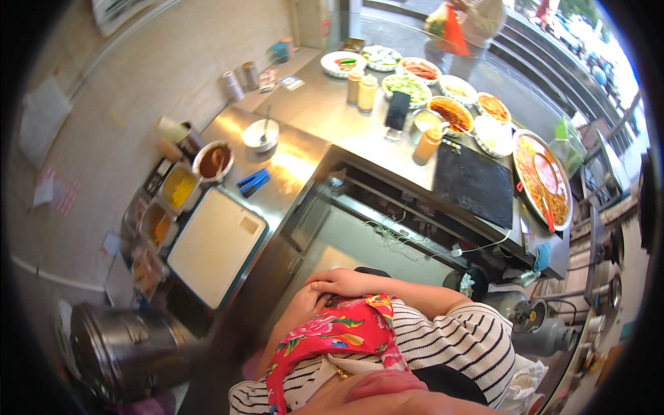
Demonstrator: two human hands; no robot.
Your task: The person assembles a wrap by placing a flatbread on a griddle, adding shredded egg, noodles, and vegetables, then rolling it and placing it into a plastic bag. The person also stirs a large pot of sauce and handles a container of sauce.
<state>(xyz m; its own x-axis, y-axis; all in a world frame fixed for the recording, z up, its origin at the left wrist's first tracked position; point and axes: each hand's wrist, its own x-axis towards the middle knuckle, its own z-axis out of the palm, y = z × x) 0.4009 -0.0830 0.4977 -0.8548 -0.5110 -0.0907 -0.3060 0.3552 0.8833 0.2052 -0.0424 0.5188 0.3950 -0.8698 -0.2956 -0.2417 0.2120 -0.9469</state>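
My right hand [340, 282] lies over my left hand [307, 302] at the front of my waist, just above a red floral apron [345, 329]. No object shows in either hand. The left fingers are mostly hidden under the right hand; the right fingers lie together. Ahead to the left, a white cutting board [212, 249] with a dark rim lies on the steel counter [306, 137]. Beyond it are a blue hand tool [253, 182], a bowl of brown sauce [217, 155] holding a utensil, and a white bowl [254, 134] with a spoon.
Food bowls, squeeze bottles [428, 145] and a phone [398, 110] stand on the far counter. Right of them are a black flat plate [473, 181] and a large food tray [557, 210]. A steel pot [129, 345] stands left, gas cylinders [539, 334] right. A person [477, 26] stands outside.
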